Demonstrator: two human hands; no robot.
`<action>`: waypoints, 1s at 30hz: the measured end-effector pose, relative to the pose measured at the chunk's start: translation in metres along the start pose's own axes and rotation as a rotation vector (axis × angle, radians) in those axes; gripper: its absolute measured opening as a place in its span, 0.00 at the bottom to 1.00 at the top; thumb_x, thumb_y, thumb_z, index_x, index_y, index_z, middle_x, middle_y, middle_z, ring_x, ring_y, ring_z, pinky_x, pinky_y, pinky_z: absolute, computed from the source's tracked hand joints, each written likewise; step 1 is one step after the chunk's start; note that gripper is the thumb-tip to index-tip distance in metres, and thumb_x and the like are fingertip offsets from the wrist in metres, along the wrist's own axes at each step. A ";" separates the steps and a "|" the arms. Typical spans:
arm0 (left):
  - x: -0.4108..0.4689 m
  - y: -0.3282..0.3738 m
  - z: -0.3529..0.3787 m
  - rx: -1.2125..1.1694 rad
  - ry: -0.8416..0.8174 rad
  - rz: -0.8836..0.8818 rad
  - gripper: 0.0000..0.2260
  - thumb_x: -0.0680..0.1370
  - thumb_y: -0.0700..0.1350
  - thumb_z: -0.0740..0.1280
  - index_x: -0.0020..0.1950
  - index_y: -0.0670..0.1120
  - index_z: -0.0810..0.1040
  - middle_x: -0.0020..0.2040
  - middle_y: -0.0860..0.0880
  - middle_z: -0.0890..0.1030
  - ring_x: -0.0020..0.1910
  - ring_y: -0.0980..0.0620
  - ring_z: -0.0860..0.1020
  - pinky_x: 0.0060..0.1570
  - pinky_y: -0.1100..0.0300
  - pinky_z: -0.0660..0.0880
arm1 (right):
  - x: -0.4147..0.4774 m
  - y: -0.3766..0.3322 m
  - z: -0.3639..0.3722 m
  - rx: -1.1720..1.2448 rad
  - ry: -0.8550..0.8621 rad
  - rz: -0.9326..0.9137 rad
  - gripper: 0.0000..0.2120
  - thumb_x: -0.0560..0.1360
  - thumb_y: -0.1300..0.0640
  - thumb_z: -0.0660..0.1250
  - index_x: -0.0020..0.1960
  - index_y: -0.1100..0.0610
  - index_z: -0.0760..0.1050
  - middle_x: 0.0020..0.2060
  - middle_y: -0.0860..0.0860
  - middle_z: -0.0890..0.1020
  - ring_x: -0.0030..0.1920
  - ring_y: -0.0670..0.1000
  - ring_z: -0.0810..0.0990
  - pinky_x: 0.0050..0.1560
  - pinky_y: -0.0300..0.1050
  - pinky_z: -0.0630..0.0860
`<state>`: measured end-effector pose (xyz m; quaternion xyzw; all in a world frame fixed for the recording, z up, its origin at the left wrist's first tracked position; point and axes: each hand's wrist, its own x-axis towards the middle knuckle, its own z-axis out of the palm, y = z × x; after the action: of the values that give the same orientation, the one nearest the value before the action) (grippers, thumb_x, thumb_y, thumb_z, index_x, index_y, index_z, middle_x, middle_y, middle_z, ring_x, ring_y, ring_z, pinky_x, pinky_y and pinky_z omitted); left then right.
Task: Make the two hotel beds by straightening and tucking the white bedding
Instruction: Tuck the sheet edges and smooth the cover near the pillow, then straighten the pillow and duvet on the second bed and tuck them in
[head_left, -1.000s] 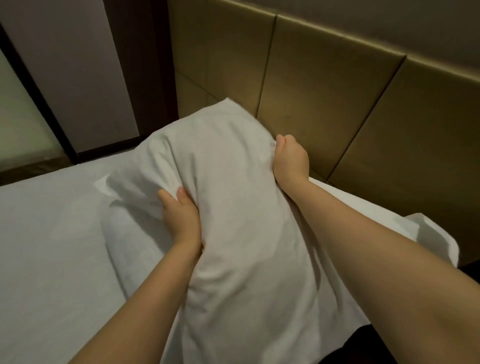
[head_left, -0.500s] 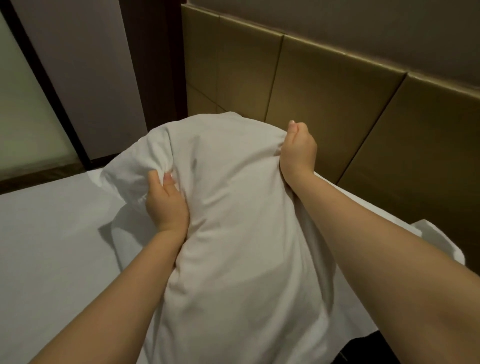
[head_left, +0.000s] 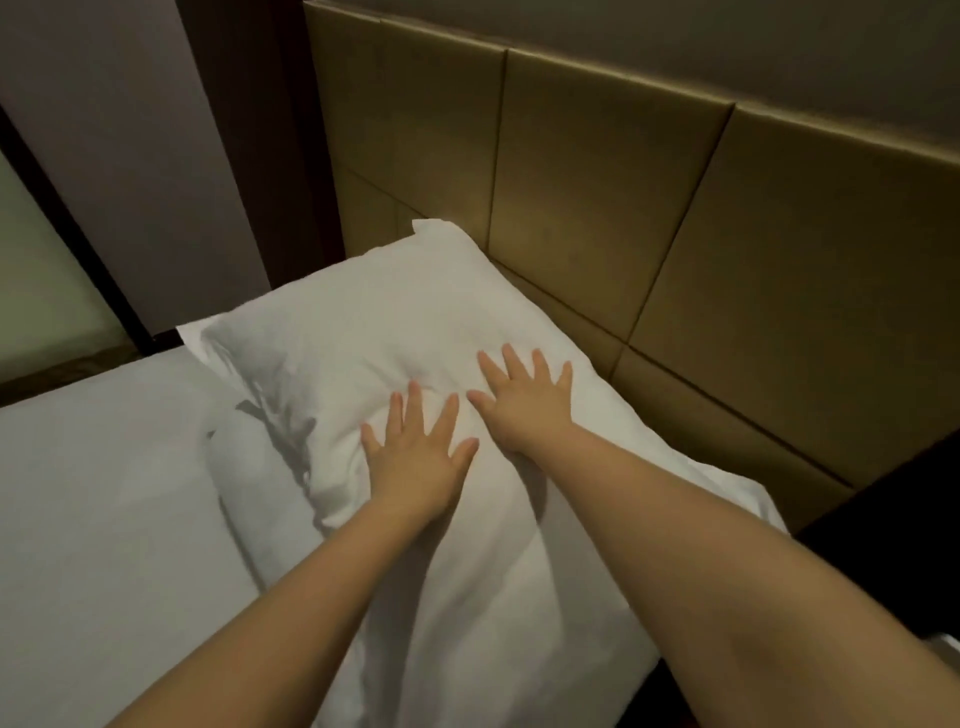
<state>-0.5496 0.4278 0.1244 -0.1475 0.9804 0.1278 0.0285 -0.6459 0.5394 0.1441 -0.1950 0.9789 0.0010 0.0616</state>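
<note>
White pillow (head_left: 363, 322): lies flat on the bed with its long edge against the foot of the headboard (head_left: 597, 182). One corner pokes up at the headboard's left end. The cloth is creased on the side away from the headboard.
Left hand (head_left: 415, 457): palm down on the pillow, fingers straight and fanned apart, pressing a shallow dent into the cloth. It is the farther of the two hands from the headboard.
Right hand (head_left: 524, 410): also palm down on the pillow, fingers spread wide, on the side nearer the headboard. Its thumb lies just beside the left forefinger; whether they touch I cannot tell.
Forearms: bare, reaching toward the headboard across the pillow's near end.
Sheet (head_left: 104, 493): white and mostly smooth, spread over the mattress away from the headboard.
Fold of bedding (head_left: 244, 467): a rumpled white roll under the pillow's edge, on the side away from the headboard. Whether it is a second pillow or a duvet I cannot tell.
Headboard: padded gold-brown panels with straight seams, upright behind the pillow.
Dark surface (head_left: 904, 499): at the headboard's right end, too dim to identify.
Glass panel (head_left: 41, 291): pale, dark-framed, beyond the headboard's left end.
</note>
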 end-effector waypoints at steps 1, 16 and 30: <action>-0.003 0.004 -0.002 0.012 -0.005 0.013 0.27 0.80 0.63 0.46 0.77 0.58 0.42 0.78 0.48 0.38 0.77 0.46 0.39 0.71 0.38 0.42 | -0.005 0.005 -0.003 0.001 -0.014 0.040 0.28 0.80 0.37 0.40 0.77 0.43 0.38 0.78 0.48 0.42 0.77 0.59 0.40 0.70 0.66 0.35; -0.152 0.194 -0.106 -0.056 0.099 0.515 0.22 0.81 0.53 0.51 0.75 0.53 0.58 0.78 0.49 0.53 0.77 0.47 0.47 0.69 0.34 0.49 | -0.255 0.103 -0.144 0.042 0.410 0.354 0.24 0.82 0.44 0.49 0.77 0.45 0.53 0.78 0.50 0.53 0.77 0.55 0.48 0.72 0.64 0.38; -0.547 0.327 -0.102 -0.274 0.048 1.114 0.22 0.82 0.53 0.56 0.76 0.55 0.58 0.77 0.50 0.57 0.77 0.49 0.49 0.71 0.38 0.49 | -0.734 0.146 -0.128 0.108 0.641 0.991 0.21 0.81 0.47 0.55 0.73 0.48 0.63 0.70 0.47 0.69 0.72 0.53 0.64 0.73 0.63 0.45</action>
<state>-0.1265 0.8575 0.3528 0.3859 0.8851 0.2460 -0.0846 -0.0442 0.9507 0.3567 0.2984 0.9217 -0.0793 -0.2350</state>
